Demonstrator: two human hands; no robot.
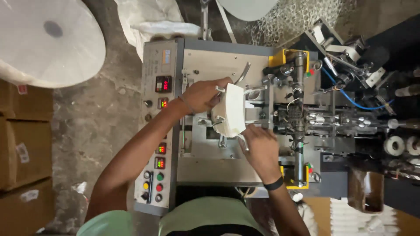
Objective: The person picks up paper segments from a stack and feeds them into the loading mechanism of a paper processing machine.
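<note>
A white stack of flat mask-like pieces (230,110) stands on edge on the grey machine bed (205,61). My left hand (202,95) grips the stack's upper left side, fingers curled over its top. My right hand (259,147), with a black band on the wrist, holds the stack's lower right corner. The stack sits just left of the machine's metal feed mechanism (302,118).
A grey control panel (158,131) with red displays and coloured buttons runs along the machine's left side. A big white material roll (48,39) and cardboard boxes (24,144) stand at the left. White finished pieces (358,218) lie at the lower right beside a brown container (366,191).
</note>
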